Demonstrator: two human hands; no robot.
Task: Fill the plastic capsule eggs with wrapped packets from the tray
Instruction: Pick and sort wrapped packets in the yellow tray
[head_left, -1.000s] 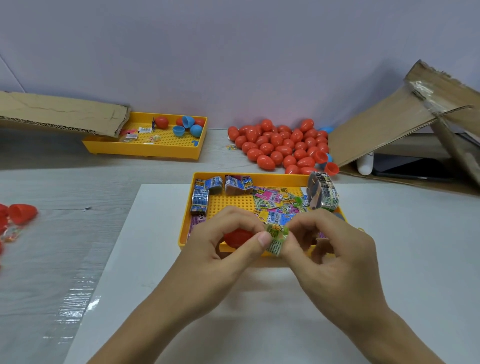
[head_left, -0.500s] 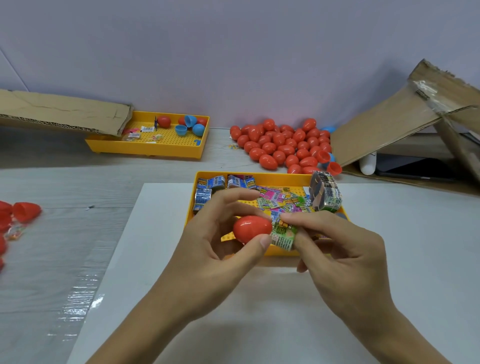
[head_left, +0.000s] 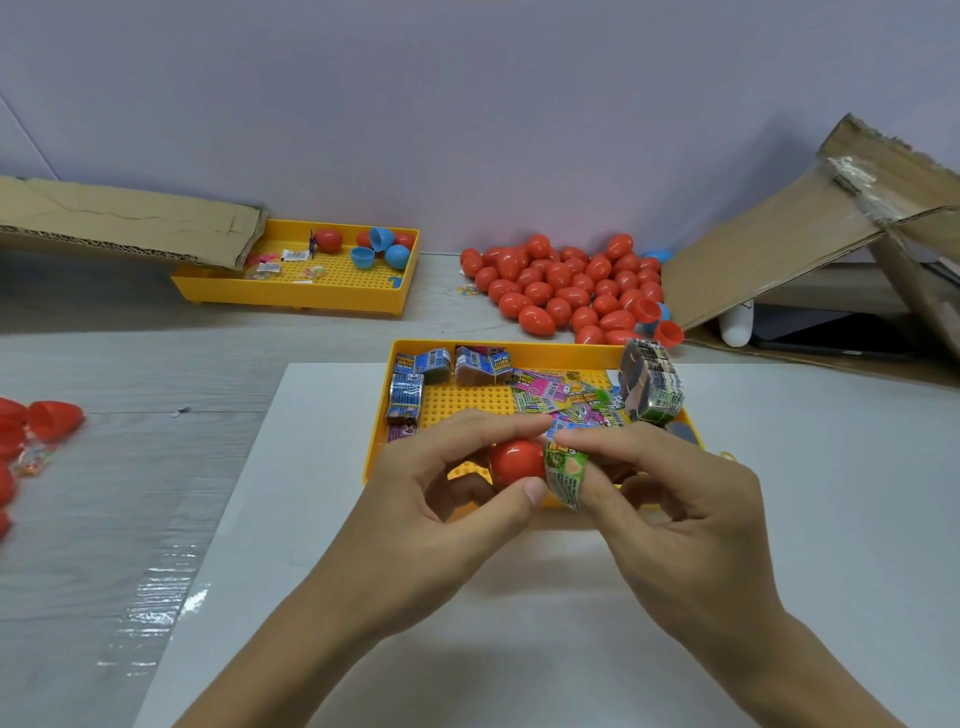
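Observation:
My left hand (head_left: 441, 499) pinches a red capsule egg (head_left: 514, 461) between thumb and fingers, just above the near edge of the yellow tray (head_left: 524, 349). My right hand (head_left: 675, 514) grips a green wrapped packet (head_left: 567, 475), pressed against the egg's right side. The tray holds loose pink and green packets (head_left: 561, 397), blue packet stacks (head_left: 415, 374) at its left and a banded bundle (head_left: 649, 382) at its right. Whether the egg is closed or a half I cannot tell.
A heap of red eggs (head_left: 566, 286) lies behind the tray. A second yellow tray (head_left: 296, 296) with red and blue egg halves sits at the back left under a cardboard flap (head_left: 124, 218). An open cardboard box (head_left: 810, 244) stands right. More red eggs (head_left: 47, 421) lie far left.
The red egg has come up from behind my left fingers into plain view. Both hands stayed over the tray's near edge, and the packet now rests against the egg's right side.

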